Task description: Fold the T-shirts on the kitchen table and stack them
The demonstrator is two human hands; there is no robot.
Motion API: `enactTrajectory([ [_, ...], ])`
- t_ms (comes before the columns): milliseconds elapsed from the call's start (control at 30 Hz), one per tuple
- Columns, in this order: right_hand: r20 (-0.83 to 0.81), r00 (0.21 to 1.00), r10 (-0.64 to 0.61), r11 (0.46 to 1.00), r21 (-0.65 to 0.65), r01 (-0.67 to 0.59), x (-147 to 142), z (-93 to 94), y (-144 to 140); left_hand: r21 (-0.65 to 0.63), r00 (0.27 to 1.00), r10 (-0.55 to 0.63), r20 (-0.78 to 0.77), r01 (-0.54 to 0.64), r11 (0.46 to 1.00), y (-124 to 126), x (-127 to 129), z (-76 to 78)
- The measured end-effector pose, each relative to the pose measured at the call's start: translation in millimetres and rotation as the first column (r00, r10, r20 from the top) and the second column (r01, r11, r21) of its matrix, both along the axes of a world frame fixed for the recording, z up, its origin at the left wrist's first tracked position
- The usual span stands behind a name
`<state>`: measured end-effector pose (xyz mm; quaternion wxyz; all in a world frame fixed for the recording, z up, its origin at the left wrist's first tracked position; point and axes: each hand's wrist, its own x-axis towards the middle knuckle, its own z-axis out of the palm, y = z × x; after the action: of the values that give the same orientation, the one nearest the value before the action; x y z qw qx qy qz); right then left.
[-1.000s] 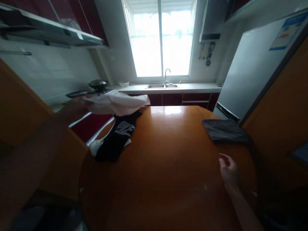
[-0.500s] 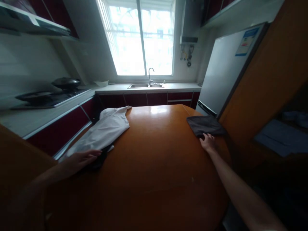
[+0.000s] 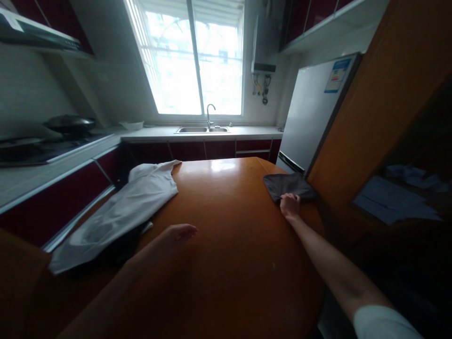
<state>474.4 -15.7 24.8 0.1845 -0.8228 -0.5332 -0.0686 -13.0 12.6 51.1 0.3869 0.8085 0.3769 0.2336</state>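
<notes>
On the right side of the wooden table (image 3: 226,207) lies a flat, folded dark grey cloth (image 3: 294,183). At its near edge, my right hand (image 3: 290,205) is closed with bent fingers gripping the fabric. My left hand (image 3: 181,231) hovers over the table's middle, fingers stretched out and holding nothing. A white garment (image 3: 141,202) is spread along the left side of the table. Part of a black cloth (image 3: 122,245) shows beneath the white garment's near edge, left of my left hand.
Beyond the table runs a counter with a sink (image 3: 202,130) under a window. A fridge (image 3: 310,113) stands at the back right. On the left are a stove and a pan (image 3: 68,123). Light blue cloths (image 3: 391,200) lie on a dark surface at right.
My left hand has left the black and white cloths and moved right over the table. My right hand has closed on the dark grey cloth's near edge. The view has turned slightly right.
</notes>
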Motion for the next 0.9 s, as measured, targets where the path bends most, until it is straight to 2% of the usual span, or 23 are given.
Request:
enactTrajectory([
  [67,-0.006,0.999,0.054,0.999,0.001,-0.054,-29.5,4.6,-0.5,0.044,0.998,-0.054,-0.012,0.055,0.998,-2.1,14.8,-3.7],
  [133,-0.073,0.982,0.176,0.984,0.000,-0.177,-66.0,8.8,-5.9,0.104,1.000,-0.030,0.001,0.030,0.994,-2.9,25.2,-6.5],
  [167,-0.207,0.923,0.325,0.945,0.032,-0.326,-84.1,11.3,-10.2,0.141,1.000,0.010,0.019,-0.013,0.990,-3.5,29.6,-7.4],
  [200,-0.331,0.812,0.481,0.872,0.087,-0.482,-100.4,14.1,-14.8,0.182,0.997,0.059,0.041,-0.065,0.981,-5.0,33.9,-8.0],
  [233,-0.393,0.709,0.586,0.802,0.154,-0.578,-113.6,17.1,-19.4,0.219,0.993,0.103,0.062,-0.115,0.969,-8.0,38.3,-8.3],
  [267,-0.417,0.643,0.642,0.758,0.223,-0.613,-123.0,20.0,-23.4,0.252,0.989,0.132,0.070,-0.146,0.957,-13.3,43.0,-8.3],
  [300,-0.421,0.624,0.659,0.747,0.266,-0.609,-128.4,22.3,-26.4,0.279,0.987,0.149,0.056,-0.159,0.947,-21.2,48.1,-8.1],
  [367,-0.410,0.699,0.586,0.809,0.263,-0.525,-129.2,22.7,-29.2,0.323,0.984,0.178,-0.018,-0.163,0.932,-44.9,58.8,-7.2],
  [433,-0.413,0.784,0.464,0.884,0.160,-0.439,-122.8,16.3,-28.7,0.379,0.971,0.214,-0.107,-0.159,0.912,-76.2,69.4,-5.6],
  [467,-0.425,0.797,0.429,0.897,0.098,-0.430,-119.2,11.2,-28.1,0.399,0.970,0.189,-0.150,-0.115,0.910,-92.7,74.1,-4.6],
  [533,-0.482,0.764,0.428,0.876,0.013,-0.483,-114.3,0.8,-27.8,0.362,0.968,0.020,-0.249,0.074,0.929,-122.4,81.3,-2.8],
  [600,-0.547,0.696,0.465,0.830,-0.005,-0.558,-112.8,-5.9,-29.2,0.266,0.928,-0.188,-0.322,0.279,0.923,-143.1,84.8,-2.5],
  [667,-0.576,0.661,0.481,0.809,0.000,-0.588,-113.0,-7.0,-32.3,0.186,0.876,-0.321,-0.361,0.405,0.895,-152.7,84.7,-4.7],
  [800,-0.585,0.672,0.453,0.815,-0.033,-0.578,-111.2,-0.5,-44.2,0.172,0.837,-0.402,-0.370,0.487,0.856,-150.6,74.4,-6.8],
  [867,-0.642,0.651,0.405,0.815,-0.069,-0.576,-107.9,3.5,-53.4,0.167,0.836,-0.455,-0.307,0.518,0.839,-143.5,64.6,1.6],
  [900,-0.703,0.614,0.359,0.799,-0.108,-0.591,-106.0,5.7,-57.8,0.146,0.844,-0.469,-0.260,0.514,0.845,-137.5,59.4,8.9],
])
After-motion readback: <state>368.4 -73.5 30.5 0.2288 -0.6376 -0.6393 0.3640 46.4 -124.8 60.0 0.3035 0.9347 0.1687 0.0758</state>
